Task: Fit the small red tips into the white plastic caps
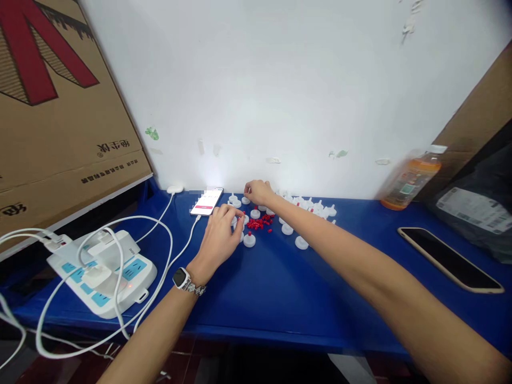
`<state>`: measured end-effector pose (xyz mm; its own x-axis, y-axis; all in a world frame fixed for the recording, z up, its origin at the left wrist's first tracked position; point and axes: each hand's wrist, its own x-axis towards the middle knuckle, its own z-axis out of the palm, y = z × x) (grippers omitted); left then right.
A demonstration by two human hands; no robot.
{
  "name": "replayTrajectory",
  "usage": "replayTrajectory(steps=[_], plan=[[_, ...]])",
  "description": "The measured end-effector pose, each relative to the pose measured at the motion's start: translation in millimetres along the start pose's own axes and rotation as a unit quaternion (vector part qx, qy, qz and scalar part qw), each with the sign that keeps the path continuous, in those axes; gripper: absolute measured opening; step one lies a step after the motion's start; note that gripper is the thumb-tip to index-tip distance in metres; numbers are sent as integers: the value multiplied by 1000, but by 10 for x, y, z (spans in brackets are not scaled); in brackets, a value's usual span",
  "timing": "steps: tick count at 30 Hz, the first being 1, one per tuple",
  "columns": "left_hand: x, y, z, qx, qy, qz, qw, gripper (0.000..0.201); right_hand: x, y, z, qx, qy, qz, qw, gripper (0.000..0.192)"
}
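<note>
My left hand [223, 230], a watch [182, 278] on its wrist, is at the left of a group of small plastic pieces. Its fingers are bent toward the thumb beside white pieces; what they grip is partly hidden. Farther back, my right hand [259, 192] has its fingertips pinched together just above a white round cap [246, 200]. Between and in front of the hands lies a pile of tiny red tips [260, 221]. A white spouted cap [249, 241] with a red tip on top stands at the front. More white spouted caps [320, 207] lie behind my right forearm.
A lit phone [207, 201] lies left of my left hand, its cable running to a white power strip [136, 272]. At right are a dark phone [450, 258], an orange drink bottle [412, 178] and a grey package [476, 205]. A white wall [272, 96] backs the blue table [256, 298].
</note>
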<state>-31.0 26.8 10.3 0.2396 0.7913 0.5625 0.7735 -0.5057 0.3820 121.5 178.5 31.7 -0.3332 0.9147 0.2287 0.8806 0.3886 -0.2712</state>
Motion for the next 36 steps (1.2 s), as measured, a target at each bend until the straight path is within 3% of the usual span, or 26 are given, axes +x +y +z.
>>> replayTrajectory(steps=[5,9,11,14,17,20,23,26,32,34,36], plan=[[-5,50,-16,-12,15,5,1000,18,-285,37,-158,66,49,2,997,19],[-24,134,-7,0,68,26,997,38,-800,46,-315,261,87,-17,961,22],[-34,165,5,6,47,45,998,49,-1073,37,-361,340,64,-30,938,25],[-44,170,25,-4,-33,76,997,43,-1393,50,-385,396,32,-28,917,31],[-50,148,28,-21,-77,96,992,36,-1579,125,-370,331,55,-36,941,31],[-54,144,12,-33,-79,93,992,36,-1659,211,-330,125,76,-89,985,19],[-55,161,-1,-30,-81,86,993,33,-1659,238,-275,-40,51,-138,988,17],[-55,170,-1,-29,-84,92,992,32,-1613,222,-224,-104,40,-147,983,16],[-52,145,9,-34,-84,91,992,33,-1595,198,-221,-73,46,-148,985,13],[-53,147,11,-36,-83,95,991,33,-1617,181,-250,28,69,-122,990,12],[-57,160,11,-38,-78,100,991,35,-1638,157,-276,200,103,-68,972,12]])
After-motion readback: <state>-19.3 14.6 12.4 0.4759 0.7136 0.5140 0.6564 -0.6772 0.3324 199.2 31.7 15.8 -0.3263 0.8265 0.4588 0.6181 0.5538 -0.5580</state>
